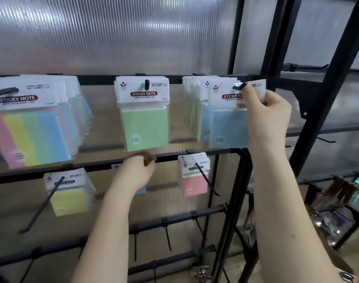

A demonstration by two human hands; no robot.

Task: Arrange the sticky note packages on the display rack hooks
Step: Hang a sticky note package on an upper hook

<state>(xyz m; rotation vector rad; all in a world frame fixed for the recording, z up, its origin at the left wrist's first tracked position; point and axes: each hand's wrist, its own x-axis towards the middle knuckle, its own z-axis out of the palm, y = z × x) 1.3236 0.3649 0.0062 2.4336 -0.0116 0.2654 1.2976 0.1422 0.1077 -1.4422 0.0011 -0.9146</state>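
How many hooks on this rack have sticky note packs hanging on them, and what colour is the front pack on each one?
By front pack colour, hooks with packs:
Striped multicolour: 1
Green: 1
Blue: 1, held by the right hand
Yellow: 1
Pink: 1
Total: 5 hooks. The left hand hides another, bluish pack; I cannot tell how it hangs.

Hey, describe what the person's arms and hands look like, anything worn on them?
Both arms are bare to the frame edge: no sleeves, gloves, watch or bracelets visible. The left hand and right hand show no rings from this angle. Fingernails are hard to make out.
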